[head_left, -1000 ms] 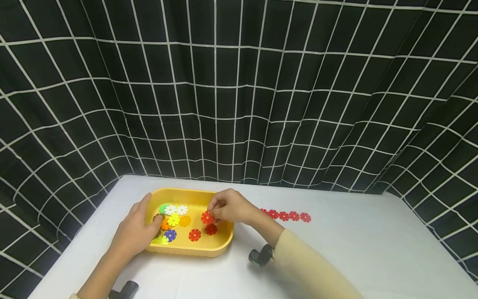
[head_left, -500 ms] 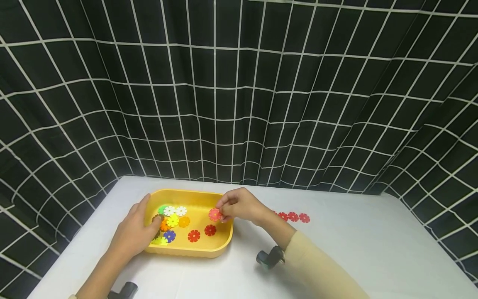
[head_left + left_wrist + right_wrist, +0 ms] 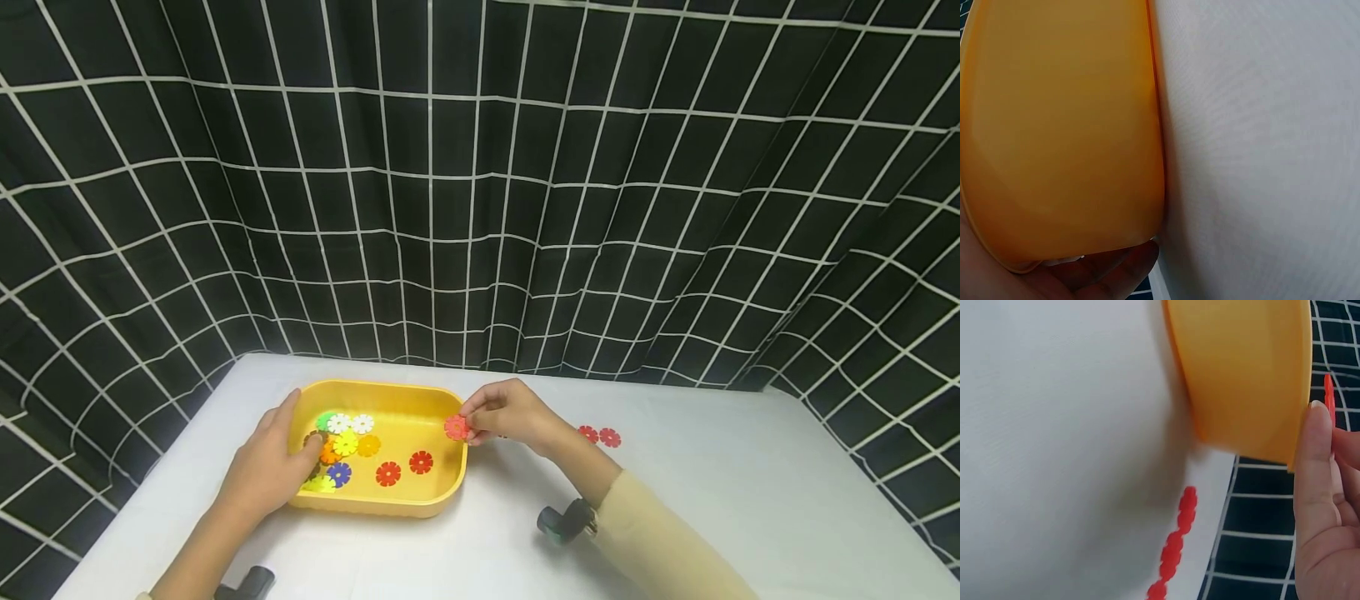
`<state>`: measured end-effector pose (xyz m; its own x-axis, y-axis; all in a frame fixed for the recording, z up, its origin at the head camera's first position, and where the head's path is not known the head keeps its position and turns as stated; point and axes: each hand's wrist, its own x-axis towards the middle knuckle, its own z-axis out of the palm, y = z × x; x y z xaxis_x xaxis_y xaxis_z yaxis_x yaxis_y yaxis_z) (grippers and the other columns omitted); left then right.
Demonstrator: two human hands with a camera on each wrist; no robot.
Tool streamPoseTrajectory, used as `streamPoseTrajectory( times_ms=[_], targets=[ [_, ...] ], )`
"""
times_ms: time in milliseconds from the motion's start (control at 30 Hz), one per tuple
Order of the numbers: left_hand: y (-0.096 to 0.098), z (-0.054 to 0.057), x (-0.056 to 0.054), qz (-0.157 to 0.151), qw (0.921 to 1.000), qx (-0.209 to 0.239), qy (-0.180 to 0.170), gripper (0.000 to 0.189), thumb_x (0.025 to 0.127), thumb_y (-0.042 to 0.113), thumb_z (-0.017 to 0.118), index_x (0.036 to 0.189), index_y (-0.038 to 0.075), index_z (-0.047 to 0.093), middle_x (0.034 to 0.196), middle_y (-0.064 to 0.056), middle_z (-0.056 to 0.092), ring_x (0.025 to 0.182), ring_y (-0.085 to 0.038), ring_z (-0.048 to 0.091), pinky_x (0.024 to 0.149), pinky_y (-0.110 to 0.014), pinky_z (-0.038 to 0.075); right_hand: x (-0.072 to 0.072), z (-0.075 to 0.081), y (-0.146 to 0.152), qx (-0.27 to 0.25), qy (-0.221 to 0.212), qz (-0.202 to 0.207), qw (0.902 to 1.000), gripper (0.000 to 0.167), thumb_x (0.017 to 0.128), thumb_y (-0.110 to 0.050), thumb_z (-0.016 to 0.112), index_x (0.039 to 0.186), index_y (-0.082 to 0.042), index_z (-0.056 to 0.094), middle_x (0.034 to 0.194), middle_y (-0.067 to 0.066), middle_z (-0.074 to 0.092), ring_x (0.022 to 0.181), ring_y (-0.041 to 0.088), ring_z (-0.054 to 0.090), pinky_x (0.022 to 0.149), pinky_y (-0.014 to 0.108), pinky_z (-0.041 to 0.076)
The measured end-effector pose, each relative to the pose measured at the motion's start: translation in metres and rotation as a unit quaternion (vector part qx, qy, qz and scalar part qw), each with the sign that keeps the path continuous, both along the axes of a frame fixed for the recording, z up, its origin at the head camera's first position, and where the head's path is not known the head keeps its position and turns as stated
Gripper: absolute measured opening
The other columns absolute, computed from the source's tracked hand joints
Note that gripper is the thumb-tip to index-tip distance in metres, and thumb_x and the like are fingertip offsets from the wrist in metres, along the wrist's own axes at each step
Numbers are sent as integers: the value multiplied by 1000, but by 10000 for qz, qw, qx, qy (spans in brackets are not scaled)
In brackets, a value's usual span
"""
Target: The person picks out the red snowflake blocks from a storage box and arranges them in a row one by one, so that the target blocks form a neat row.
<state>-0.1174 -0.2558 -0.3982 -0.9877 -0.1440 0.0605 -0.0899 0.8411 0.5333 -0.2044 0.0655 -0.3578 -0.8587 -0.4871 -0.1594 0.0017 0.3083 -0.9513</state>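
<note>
My left hand (image 3: 262, 471) grips the left end of a yellow tray (image 3: 367, 502), thumb over the rim. In the left wrist view, fingers (image 3: 1125, 272) curl round the tray's end. My right hand (image 3: 517, 417) pinches a red flower-shaped plastic disc (image 3: 456, 427) between thumb and fingers, at the tray's right rim. The right wrist view shows this disc edge-on, above the rim. Inside the tray lie two red discs (image 3: 387, 474), a blue disc (image 3: 339, 475), an orange disc (image 3: 368, 446), and yellow, white and green ones. My left thumb partly hides some darker discs.
A row of red discs (image 3: 609, 437) lies on the white table (image 3: 712, 483) right of the tray, partly hidden behind my right hand and forearm. The right wrist view shows more of the row (image 3: 1171, 553). A black cloth with white grid lines (image 3: 480, 208) hangs behind.
My right hand has lifted the red disc and carried it rightward from inside the tray to its right rim. My left hand stays on the tray.
</note>
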Motion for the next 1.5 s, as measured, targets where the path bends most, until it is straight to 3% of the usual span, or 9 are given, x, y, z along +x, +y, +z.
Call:
streamPoseTrajectory(
  times_ms=[533,1100,1500],
  targets=[
    [0,1,1,-31,10000,18,19,81,97,31,58,157,-5,17,143,-36,38,124,-56,45,98,-72,38,-7,-16,34,-46,14,-221,9997,10,92,2,65,99,8,69,87,16,71,77,28,72,80,45,60],
    [1,2,1,-24,10000,16,24,80,97,30,57,156,-5,17,140,-35,40,117,-53,51,97,-72,40,-11,-26,75,20,74,-609,9981,15,91,5,64,103,12,67,85,16,70,74,26,71,76,40,62],
    [1,2,1,9,10000,27,-25,81,97,31,57,157,-4,16,143,-35,37,122,-55,47,98,-72,39,-9,-29,108,323,100,-1157,9927,16,92,3,64,105,12,67,89,18,72,75,25,70,74,37,62]
  ],
)
